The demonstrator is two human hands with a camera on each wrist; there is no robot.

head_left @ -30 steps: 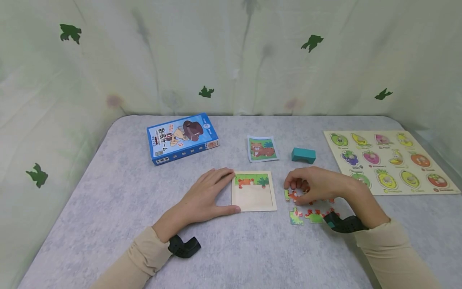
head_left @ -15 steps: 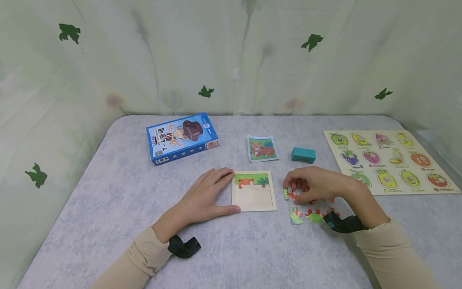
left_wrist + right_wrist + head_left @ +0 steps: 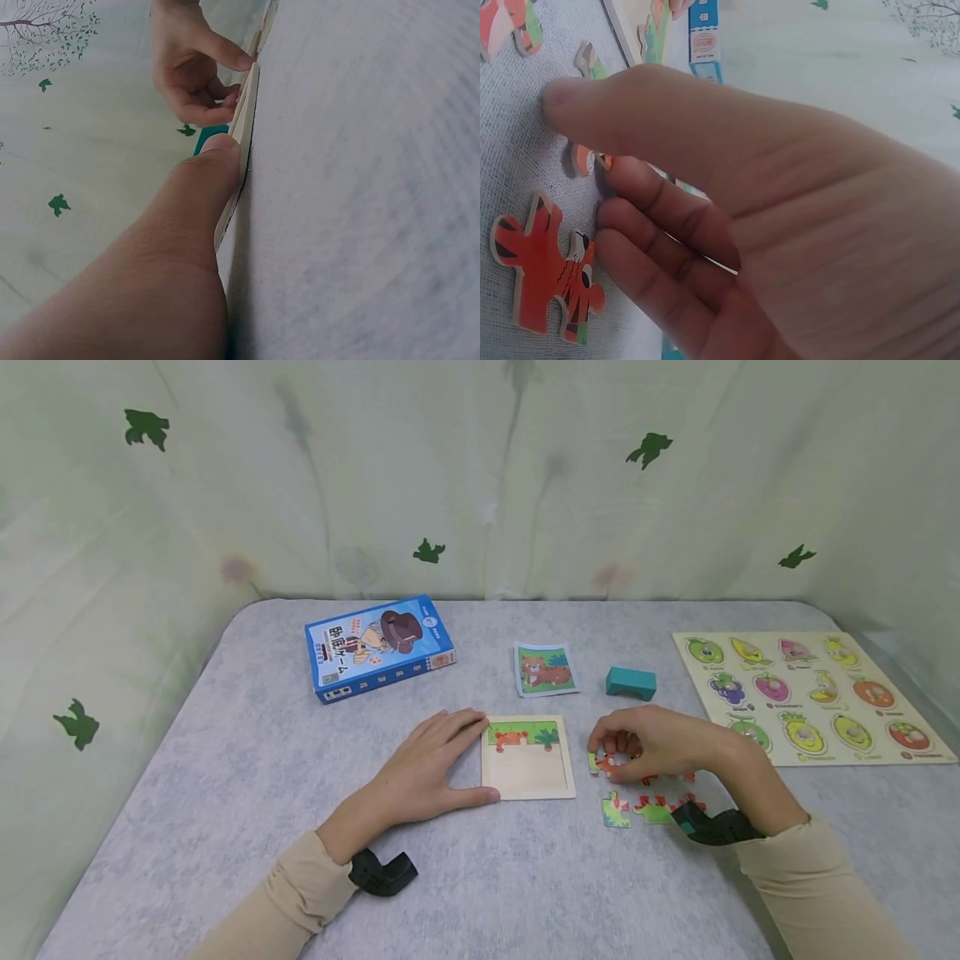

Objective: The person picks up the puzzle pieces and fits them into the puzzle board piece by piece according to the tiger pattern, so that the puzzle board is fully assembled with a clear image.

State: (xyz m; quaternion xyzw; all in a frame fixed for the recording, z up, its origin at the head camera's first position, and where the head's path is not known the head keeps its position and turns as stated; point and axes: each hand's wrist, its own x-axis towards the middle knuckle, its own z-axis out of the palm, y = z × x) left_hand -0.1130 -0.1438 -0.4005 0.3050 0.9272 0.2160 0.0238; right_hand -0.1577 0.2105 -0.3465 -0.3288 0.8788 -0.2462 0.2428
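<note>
My left hand [image 3: 431, 768] rests along the left side of a small wooden puzzle tray [image 3: 569, 768], its thumb at the near corner and fingertips at the far corner. In the left wrist view, the thumb touches the tray's edge [image 3: 245, 142]. A row of green-and-orange pieces [image 3: 525, 732] fills the tray's far part. To the right, my right hand [image 3: 648, 743] pinches an orange-and-green jigsaw piece [image 3: 593, 764] between thumb and fingers, low over the table. The thumb covers much of this piece in the right wrist view. Beneath that hand lies an orange tiger-striped piece [image 3: 544, 274].
Loose jigsaw pieces [image 3: 617, 810] lie near my right wrist. Behind the tray are a bear picture card [image 3: 546, 670] and a teal block [image 3: 630, 682]. A blue game box [image 3: 380, 647] sits back left, a fruit puzzle board [image 3: 813, 697] at right.
My right hand and the jigsaw piece in it have shifted very slightly left. The left hand and the tray stay where they were.
</note>
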